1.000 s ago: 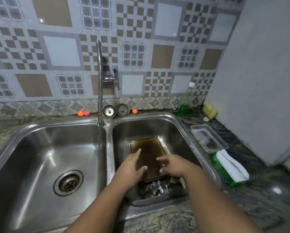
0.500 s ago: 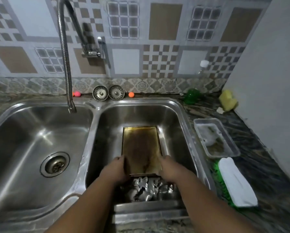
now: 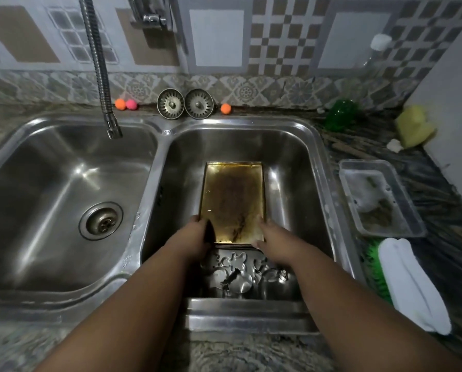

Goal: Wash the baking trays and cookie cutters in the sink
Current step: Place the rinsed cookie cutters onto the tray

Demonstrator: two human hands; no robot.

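Now, your left grip (image 3: 197, 234) and right grip (image 3: 271, 237) each clasp a near corner of the baking tray (image 3: 232, 194), lying in the right basin (image 3: 318, 146) with cookie cutters (image 3: 238, 275) at its 6 o'clock. Lift evenly, keeping it level.

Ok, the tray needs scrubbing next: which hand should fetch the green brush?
Likely right. The right hand grips the baking tray on the side nearest the brush, which lies on the counter right of the basin. The left hand would have to cross over.
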